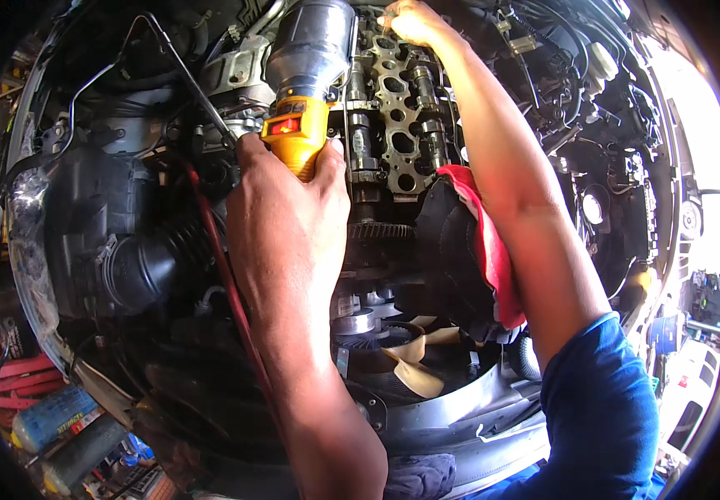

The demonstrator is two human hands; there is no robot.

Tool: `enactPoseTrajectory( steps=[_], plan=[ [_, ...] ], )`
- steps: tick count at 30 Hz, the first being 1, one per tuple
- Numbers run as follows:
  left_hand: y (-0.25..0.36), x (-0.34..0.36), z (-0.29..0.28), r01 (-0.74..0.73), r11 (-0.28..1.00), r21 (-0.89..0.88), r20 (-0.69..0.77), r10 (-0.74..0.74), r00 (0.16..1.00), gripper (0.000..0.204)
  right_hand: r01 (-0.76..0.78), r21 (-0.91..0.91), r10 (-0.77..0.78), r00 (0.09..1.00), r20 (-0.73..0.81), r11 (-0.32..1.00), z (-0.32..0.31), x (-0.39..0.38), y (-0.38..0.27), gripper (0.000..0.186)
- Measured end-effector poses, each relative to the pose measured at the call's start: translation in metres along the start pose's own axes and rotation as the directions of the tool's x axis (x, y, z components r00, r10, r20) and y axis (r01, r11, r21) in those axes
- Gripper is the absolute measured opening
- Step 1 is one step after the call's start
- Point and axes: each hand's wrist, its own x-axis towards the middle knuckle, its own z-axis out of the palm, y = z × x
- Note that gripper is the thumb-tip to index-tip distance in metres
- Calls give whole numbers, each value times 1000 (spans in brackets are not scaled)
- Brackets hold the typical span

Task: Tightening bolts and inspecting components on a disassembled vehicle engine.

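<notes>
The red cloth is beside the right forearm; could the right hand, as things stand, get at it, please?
Probably yes, if it draws back: the right hand is well beyond the red cloth, and only the right forearm seems to overlap it in this view.

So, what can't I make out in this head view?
- Head view: most fingers of the left hand, hidden beneath the back of the hand.
- Head view: the far end of the yellow-handled tool, cut off by the top edge.
- Head view: what the right hand touches, too small near the top edge.
- Head view: part of the red cloth, behind the right forearm.
</notes>
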Motion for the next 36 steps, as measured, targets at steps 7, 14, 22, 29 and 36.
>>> enactPoseTrajectory(
  steps=[7,14,22,29,36],
  plan=[
    [0,1,-1,41,999,31,6,-41,999,47,85,-27,-87,993,-82,996,1,-6,-7,27],
    [-2,0,1,27,999,29,-17,-26,1000,46,-25,85,23,999,24,996,1,11,4,32],
    [3,-1,-3,32,999,36,6,-32,999,45,81,6,-79,989,-128,997,6,-14,-2,29],
    [-1,2,1,50,998,36,14,-50,999,46,-75,121,66,995,73,990,-1,7,-3,32],
    [1,0,0,18,1000,21,-8,-18,1000,46,-34,114,44,996,-83,993,5,-8,-6,26]
  ],
)
